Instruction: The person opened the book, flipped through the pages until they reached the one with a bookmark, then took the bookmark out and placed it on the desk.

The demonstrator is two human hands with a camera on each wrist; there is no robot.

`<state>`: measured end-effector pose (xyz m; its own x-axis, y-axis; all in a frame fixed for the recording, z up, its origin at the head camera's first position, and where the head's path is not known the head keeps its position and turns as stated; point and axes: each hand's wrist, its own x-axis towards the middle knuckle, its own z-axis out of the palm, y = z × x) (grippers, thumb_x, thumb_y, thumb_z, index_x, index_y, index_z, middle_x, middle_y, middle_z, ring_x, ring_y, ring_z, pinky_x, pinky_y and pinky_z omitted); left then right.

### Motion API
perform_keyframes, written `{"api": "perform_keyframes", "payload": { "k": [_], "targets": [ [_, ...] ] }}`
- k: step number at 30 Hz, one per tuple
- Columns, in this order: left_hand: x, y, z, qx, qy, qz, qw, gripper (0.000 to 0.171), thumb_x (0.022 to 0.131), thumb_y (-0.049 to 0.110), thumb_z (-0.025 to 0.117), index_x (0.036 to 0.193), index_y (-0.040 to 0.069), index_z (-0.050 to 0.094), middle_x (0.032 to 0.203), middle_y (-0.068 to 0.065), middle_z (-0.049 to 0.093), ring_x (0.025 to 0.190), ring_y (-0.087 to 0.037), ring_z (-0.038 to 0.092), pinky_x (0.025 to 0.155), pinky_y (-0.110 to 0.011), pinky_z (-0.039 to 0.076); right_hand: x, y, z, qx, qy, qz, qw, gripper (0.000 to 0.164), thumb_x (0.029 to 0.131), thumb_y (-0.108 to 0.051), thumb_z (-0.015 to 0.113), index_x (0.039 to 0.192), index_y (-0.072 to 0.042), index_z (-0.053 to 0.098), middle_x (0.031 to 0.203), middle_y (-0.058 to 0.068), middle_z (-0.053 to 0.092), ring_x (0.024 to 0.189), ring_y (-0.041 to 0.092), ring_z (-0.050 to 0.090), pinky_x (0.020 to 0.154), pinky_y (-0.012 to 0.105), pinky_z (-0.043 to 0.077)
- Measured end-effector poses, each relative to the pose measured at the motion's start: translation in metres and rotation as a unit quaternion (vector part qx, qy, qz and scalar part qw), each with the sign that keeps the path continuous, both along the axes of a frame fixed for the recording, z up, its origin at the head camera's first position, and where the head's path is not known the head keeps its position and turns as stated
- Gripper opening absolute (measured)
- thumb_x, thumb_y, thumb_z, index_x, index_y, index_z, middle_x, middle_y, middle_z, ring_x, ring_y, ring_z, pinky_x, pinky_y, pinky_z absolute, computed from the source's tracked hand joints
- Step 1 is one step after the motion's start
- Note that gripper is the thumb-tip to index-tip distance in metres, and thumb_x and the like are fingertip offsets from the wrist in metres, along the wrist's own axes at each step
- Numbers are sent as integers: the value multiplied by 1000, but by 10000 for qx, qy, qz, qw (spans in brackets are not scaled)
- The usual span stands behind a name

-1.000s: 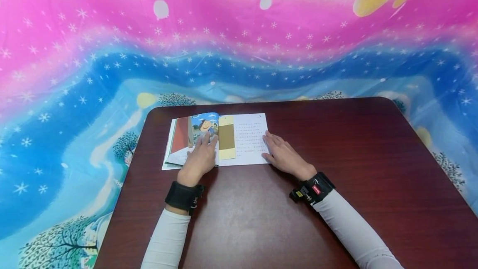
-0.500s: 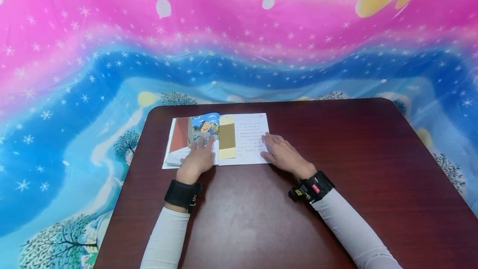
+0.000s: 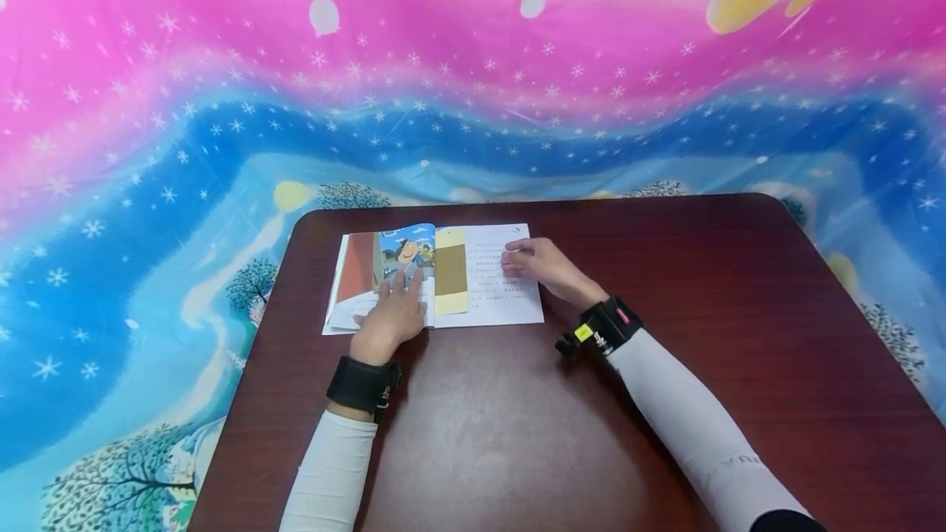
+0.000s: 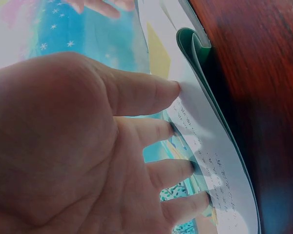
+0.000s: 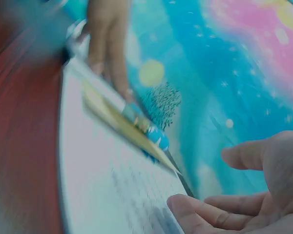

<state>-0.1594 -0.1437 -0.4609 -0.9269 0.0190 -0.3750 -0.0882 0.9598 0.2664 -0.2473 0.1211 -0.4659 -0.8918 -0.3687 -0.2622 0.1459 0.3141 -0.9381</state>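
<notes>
An open picture book [image 3: 510, 302] lies flat on the table, an illustration on its left page and printed text on the right. Along the inner side of the right page lies a yellow and brown bookmark [image 3: 451, 269]. My left hand [image 3: 392, 318] rests on the left page with straight, spread fingers; in the left wrist view its fingertips touch the paper. Over the outer part of the right page is my right hand [image 3: 543, 263], its fingers loosely bent. The right wrist view shows a gap between thumb and fingers [image 5: 229, 212], with nothing held there.
The dark red-brown table [image 3: 665, 286] has a rounded far edge just beyond the book. Behind it hangs a pink and blue snowflake cloth [image 3: 473, 105]. Black straps with small cameras [image 3: 606, 327] sit on both wrists.
My right hand has lifted from the right page's outer edge and shifted up and inward over the page, turning at the wrist. My left hand slid back slightly earlier and now stays put.
</notes>
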Motion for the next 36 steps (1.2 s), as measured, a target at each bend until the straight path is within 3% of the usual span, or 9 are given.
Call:
{"api": "perform_keyframes", "payload": {
  "k": [4, 10, 14, 21, 26, 36],
  "targets": [
    [0, 1, -1, -38, -3, -42, 10000, 67, 102, 31, 37, 161, 19, 8, 166, -13, 3, 149, -40, 6, 92, -84, 21, -14, -8, -2, -980, -990, -294, 9898, 46, 98, -10, 54, 135, 15, 46, 127, 33, 57, 116, 38, 60, 97, 42, 50],
    [-1, 0, -1, -39, -21, -29, 10000, 67, 102, 32, 37, 161, 20, 7, 167, -12, 2, 150, -39, 5, 94, -84, 20, -27, -25, -11, -1587, -1873, -665, 9671, 51, 94, -7, 59, 139, 12, 44, 126, 33, 58, 112, 37, 63, 91, 40, 53],
    [0, -1, -1, 54, -38, 11, 10000, 67, 102, 31, 38, 161, 21, 7, 167, -13, 2, 149, -40, 4, 93, -84, 20, -31, -38, -13, -1774, -2148, -749, 9575, 48, 93, -6, 59, 138, 10, 48, 124, 34, 59, 109, 37, 65, 90, 40, 54],
    [-1, -2, -3, 30, -73, 5, 10000, 66, 103, 32, 35, 161, 21, 6, 166, -13, 1, 150, -38, 2, 94, -84, 19, -33, -57, -14, -1756, -2208, -776, 9562, 42, 93, -4, 60, 131, 11, 53, 120, 33, 60, 107, 38, 65, 89, 39, 54],
    [-2, -2, -3, 17, -22, 3, 10000, 67, 103, 33, 37, 161, 21, 6, 167, -13, 1, 150, -38, 2, 93, -84, 20, -32, -69, -15, -1659, -2092, -894, 9595, 39, 90, -3, 62, 126, 11, 57, 113, 24, 64, 98, 30, 68, 86, 37, 56],
    [-1, 0, -3, -4, -6, 1, 10000, 68, 102, 31, 39, 161, 21, 7, 166, -13, 2, 149, -40, 4, 91, -85, 20, -29, -81, -27, -862, -1507, -778, 9817, 33, 85, -5, 67, 116, 7, 67, 85, 14, 71, 68, 18, 68, 74, 33, 59]
  ]
}}
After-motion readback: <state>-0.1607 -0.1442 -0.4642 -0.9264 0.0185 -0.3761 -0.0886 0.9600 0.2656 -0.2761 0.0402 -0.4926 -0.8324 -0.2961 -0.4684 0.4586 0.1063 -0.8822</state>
